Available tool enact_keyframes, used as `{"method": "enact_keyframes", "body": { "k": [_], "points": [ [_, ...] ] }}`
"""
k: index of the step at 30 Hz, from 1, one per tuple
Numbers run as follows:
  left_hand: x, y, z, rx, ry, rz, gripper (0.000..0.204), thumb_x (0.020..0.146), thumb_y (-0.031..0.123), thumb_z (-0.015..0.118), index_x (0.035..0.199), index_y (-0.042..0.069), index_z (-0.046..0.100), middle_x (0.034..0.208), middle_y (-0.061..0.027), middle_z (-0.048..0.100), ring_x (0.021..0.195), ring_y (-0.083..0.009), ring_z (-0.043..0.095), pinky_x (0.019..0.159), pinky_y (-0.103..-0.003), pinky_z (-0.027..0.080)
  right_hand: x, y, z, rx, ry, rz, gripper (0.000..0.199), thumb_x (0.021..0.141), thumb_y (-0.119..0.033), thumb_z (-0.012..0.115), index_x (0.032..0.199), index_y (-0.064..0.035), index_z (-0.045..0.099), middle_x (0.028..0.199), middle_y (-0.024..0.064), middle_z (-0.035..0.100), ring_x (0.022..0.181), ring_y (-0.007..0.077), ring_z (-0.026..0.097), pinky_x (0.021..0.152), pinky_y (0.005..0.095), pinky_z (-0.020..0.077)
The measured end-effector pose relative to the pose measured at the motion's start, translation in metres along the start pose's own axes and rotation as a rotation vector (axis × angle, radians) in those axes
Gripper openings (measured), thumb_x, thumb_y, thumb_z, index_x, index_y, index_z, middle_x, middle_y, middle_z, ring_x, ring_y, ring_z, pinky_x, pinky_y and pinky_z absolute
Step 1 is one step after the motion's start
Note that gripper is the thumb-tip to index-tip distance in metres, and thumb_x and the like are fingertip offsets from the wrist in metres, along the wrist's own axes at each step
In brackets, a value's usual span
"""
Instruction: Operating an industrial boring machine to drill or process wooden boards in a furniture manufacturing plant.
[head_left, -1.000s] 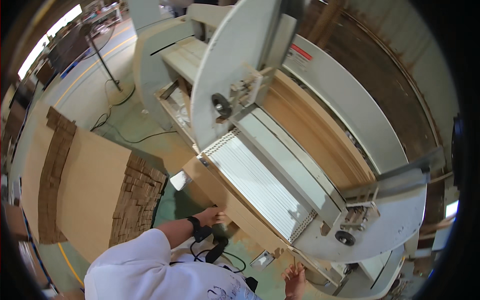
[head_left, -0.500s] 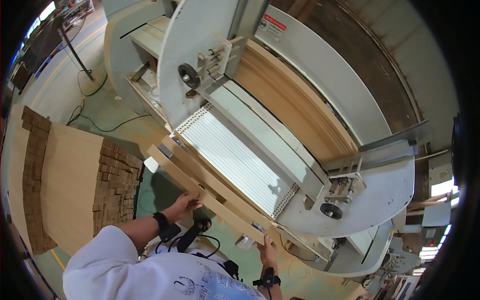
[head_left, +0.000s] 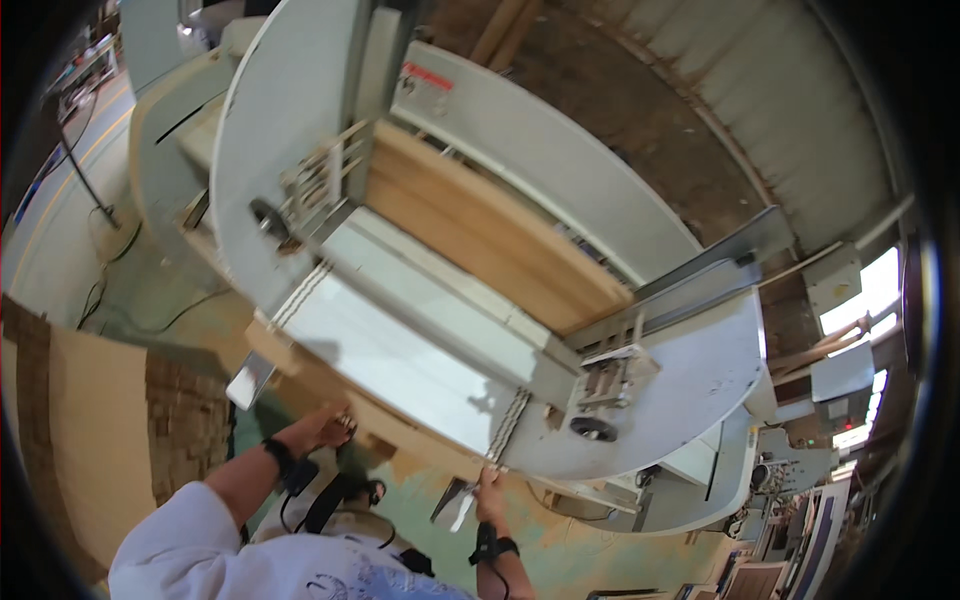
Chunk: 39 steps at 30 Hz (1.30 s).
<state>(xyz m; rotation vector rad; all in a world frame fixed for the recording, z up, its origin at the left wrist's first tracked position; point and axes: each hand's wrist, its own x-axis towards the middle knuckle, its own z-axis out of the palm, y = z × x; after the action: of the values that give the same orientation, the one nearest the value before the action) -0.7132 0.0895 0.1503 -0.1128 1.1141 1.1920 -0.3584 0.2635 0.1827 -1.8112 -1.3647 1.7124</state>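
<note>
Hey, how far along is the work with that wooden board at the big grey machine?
Done: a stack of wooden boards already sits inside the machine. In hand: the left hand and right hand both grip the lower edge of a long wooden board at the machine's front. Left: this board is not yet fully in, and a stack of cut wood waits at the left.

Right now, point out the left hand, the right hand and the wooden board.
left hand [head_left: 325, 428], head view, back of the hand.
right hand [head_left: 490, 497], head view, knuckles.
wooden board [head_left: 375, 415], head view, front edge between the hands.
</note>
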Motion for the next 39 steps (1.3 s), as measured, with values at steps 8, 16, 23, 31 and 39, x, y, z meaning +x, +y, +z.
{"method": "enact_keyframes", "body": {
  "k": [8, 16, 23, 31, 39],
  "points": [
    [0.034, -0.023, -0.025, -0.509, -0.076, 0.163, 0.014, 0.081, 0.026, 0.057, 0.079, 0.014, 0.053, 0.07, -0.002, 0.053, 0.069, -0.0178, 0.053, 0.067, -0.034, 0.045, -0.01, -0.009, 0.011, 0.147, -0.106, 0.309, 0.083, 0.077, -0.064, 0.044, 0.135, -0.009, 0.022, 0.137, 0.0124, 0.027, 0.126, 0.0301, 0.025, 0.091, 0.0565, 0.0302],
    [0.015, -0.026, -0.029, -0.433, -0.02, 0.179, 0.033, 0.079, 0.041, 0.053, 0.097, 0.013, 0.052, 0.093, -0.0055, 0.053, 0.089, -0.0215, 0.051, 0.08, -0.041, 0.043, -0.022, 0.015, -0.003, 0.0, -0.183, 0.228, 0.089, 0.07, -0.067, 0.051, 0.132, -0.0084, 0.027, 0.127, 0.0097, 0.039, 0.118, 0.0242, 0.036, 0.089, 0.0458, 0.0346],
    [-0.108, 0.007, -0.039, -0.422, -0.099, 0.454, 0.025, 0.086, 0.017, 0.053, 0.109, 0.007, 0.048, 0.087, -0.0045, 0.056, 0.083, -0.023, 0.054, 0.082, -0.04, 0.046, -0.057, 0.027, 0.006, 0.136, -0.469, 0.1, 0.087, 0.072, -0.06, 0.057, 0.134, -0.0094, 0.025, 0.129, 0.0076, 0.035, 0.119, 0.02, 0.033, 0.091, 0.0391, 0.0335],
    [-0.206, 0.076, 0.082, 0.056, -0.138, 0.798, 0.05, 0.077, 0.006, 0.056, 0.123, 0.008, 0.035, 0.116, -0.0134, 0.045, 0.109, -0.0258, 0.044, 0.09, -0.041, 0.04, -0.109, -0.04, -0.003, 0.524, -0.645, -0.197, 0.083, 0.076, -0.036, 0.066, 0.137, -0.0087, 0.016, 0.129, 0.007, 0.034, 0.113, 0.016, 0.037, 0.093, 0.0319, 0.0335],
    [-0.236, 0.181, 0.16, -0.325, -0.369, 0.808, 0.058, 0.075, 0.045, 0.058, 0.12, 0.012, 0.041, 0.121, -0.0103, 0.043, 0.11, -0.0282, 0.044, 0.09, -0.047, 0.039, -0.154, -0.185, -0.027, 0.932, -0.334, -0.773, 0.063, 0.08, -0.017, 0.061, 0.132, -0.0067, 0.028, 0.12, 0.0077, 0.042, 0.103, 0.0174, 0.048, 0.093, 0.0315, 0.0372]
  ]
}}
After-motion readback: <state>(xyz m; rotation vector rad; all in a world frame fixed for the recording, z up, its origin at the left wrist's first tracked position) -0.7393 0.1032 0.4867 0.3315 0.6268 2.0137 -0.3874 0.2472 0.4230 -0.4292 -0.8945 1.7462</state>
